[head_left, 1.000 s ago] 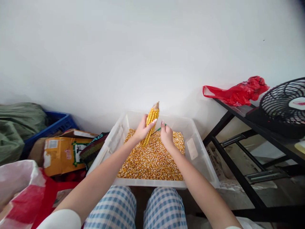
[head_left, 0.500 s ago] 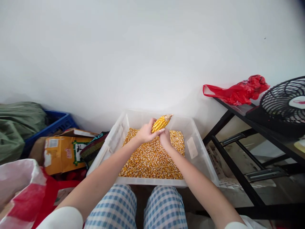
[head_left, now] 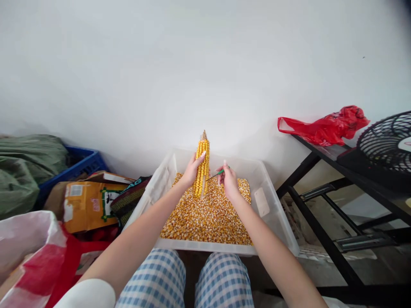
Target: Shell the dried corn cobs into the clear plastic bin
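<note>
An ear of corn [head_left: 201, 169] with yellow kernels stands nearly upright, its dry tip pointing up. My left hand [head_left: 191, 170] is closed around its left side, thumb across the front. A pale strip without kernels shows low on the ear's right side. In my right hand [head_left: 230, 182] is a slim green-handled screwdriver [head_left: 221, 172], gripped by the fingers, its thin metal shaft reaching left to the ear's lower part. Whether the point presses in is too small to tell. Below both hands, loose corn kernels [head_left: 205, 218] fill the bottom of a translucent plastic bin [head_left: 276, 214].
To the left are a blue crate [head_left: 86, 160] with green cloth, an orange cardboard box [head_left: 86, 205] and a red-and-white bag [head_left: 41, 265]. A black rack [head_left: 308, 201] at right carries a red plastic bag [head_left: 330, 126] and a black fan [head_left: 388, 141]. Behind the bin rises a white wall [head_left: 205, 77].
The ear has turned from slanting right to nearly upright and shifted left. My right hand has moved away from it to the right, and the screwdriver now shows.
</note>
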`<state>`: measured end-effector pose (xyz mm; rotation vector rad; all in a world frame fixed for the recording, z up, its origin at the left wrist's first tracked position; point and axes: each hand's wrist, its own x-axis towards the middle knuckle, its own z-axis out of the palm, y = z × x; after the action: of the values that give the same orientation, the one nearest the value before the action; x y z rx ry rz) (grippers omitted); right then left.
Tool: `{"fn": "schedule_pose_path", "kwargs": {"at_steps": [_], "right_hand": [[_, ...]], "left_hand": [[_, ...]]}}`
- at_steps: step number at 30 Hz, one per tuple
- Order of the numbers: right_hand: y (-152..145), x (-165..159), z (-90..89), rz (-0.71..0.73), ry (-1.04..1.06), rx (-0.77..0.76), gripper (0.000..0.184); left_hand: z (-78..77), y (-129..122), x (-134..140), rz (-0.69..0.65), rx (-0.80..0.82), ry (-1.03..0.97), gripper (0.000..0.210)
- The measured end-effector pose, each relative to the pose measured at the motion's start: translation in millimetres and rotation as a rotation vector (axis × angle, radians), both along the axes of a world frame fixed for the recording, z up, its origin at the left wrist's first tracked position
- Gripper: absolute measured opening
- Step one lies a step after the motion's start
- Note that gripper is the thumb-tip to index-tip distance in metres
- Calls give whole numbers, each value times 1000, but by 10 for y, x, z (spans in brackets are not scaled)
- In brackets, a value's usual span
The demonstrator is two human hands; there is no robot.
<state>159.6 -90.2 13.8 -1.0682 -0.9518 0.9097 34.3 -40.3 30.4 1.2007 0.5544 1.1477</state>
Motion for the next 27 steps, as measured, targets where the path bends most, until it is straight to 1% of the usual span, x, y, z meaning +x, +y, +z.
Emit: {"fn": "schedule_pose_path", "kwargs": {"at_steps": [2, 4, 9, 14, 18, 27], "right_hand": [[-46, -14, 65, -61, 58, 63, 43], [-95, -20, 130, -105, 51, 122, 42], [-187, -44, 225, -119, -46, 213, 37], [-212, -60, 226, -118, -94, 231, 34], [-218, -64, 217, -111, -112, 251, 32], [-240, -104, 207, -112, -151, 281, 30]], "left_hand": [[3, 0, 3, -2, -44, -35, 48], [4, -3, 9, -13, -71, -48, 47], [14, -20, 18, -46, -95, -56, 47], [43, -35, 7, -33, -105, -42, 50], [60, -29, -4, -23, -115, -48, 49], [46, -11, -7, 3, -81, -57, 46]]}}
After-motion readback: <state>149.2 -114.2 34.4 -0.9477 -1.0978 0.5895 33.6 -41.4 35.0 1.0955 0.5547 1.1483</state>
